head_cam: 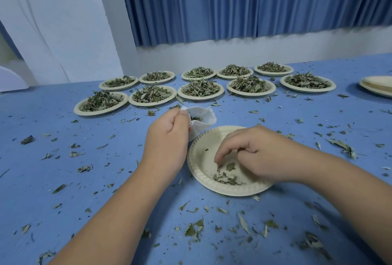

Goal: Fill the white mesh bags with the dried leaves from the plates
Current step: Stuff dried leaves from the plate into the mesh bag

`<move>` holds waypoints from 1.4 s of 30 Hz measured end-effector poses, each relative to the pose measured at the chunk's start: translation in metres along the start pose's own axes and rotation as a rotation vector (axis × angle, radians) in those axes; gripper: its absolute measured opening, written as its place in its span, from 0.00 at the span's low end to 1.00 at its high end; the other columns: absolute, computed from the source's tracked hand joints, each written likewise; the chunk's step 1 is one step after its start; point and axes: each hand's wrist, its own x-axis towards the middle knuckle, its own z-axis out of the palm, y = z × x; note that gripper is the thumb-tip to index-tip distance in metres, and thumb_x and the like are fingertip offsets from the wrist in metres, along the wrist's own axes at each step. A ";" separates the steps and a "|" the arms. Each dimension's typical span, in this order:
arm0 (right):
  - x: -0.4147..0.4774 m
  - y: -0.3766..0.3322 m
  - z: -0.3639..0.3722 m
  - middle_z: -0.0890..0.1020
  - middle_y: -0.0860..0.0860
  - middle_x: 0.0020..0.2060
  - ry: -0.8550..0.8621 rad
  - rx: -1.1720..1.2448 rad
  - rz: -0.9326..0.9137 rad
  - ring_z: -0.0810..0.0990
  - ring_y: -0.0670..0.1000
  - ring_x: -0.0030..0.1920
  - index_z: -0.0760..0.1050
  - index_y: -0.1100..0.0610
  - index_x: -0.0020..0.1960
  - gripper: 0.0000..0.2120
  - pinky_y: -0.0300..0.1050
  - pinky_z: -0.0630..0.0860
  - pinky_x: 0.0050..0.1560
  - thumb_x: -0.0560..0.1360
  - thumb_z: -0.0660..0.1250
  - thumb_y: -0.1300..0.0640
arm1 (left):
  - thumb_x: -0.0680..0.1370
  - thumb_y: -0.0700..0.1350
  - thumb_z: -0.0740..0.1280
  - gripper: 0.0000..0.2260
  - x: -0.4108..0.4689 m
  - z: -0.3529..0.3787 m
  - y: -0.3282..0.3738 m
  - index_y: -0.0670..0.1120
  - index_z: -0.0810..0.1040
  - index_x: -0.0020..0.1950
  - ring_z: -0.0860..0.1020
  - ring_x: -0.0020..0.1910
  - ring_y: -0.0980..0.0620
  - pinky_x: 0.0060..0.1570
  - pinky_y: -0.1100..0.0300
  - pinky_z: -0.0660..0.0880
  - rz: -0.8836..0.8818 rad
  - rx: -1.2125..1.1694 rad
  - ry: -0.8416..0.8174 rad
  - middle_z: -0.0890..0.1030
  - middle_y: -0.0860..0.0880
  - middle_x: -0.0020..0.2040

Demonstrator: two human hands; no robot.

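My left hand (169, 135) pinches the rim of a white mesh bag (203, 119), holding its mouth open; dried leaves show inside. Just right of it lies a cream paper plate (199, 158) with only a few dried leaves (226, 176) left near its front. My right hand (256, 154) reaches down into this plate, fingers curled with their tips on the leaves. Whether it grips any leaves is hidden by the fingers.
Several paper plates heaped with dried leaves (200, 88) stand in two rows at the back of the blue table (63, 169). A stack of bare plates (377, 86) sits at the far right edge. Loose leaf bits litter the whole tabletop.
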 end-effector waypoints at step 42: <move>0.006 -0.014 0.014 0.80 0.45 0.47 -0.174 -0.390 -0.256 0.76 0.45 0.45 0.84 0.51 0.50 0.11 0.45 0.74 0.45 0.75 0.64 0.61 | 0.80 0.44 0.58 0.20 -0.001 0.001 -0.002 0.52 0.65 0.27 0.63 0.27 0.58 0.25 0.68 0.60 0.005 0.006 -0.030 0.64 0.58 0.25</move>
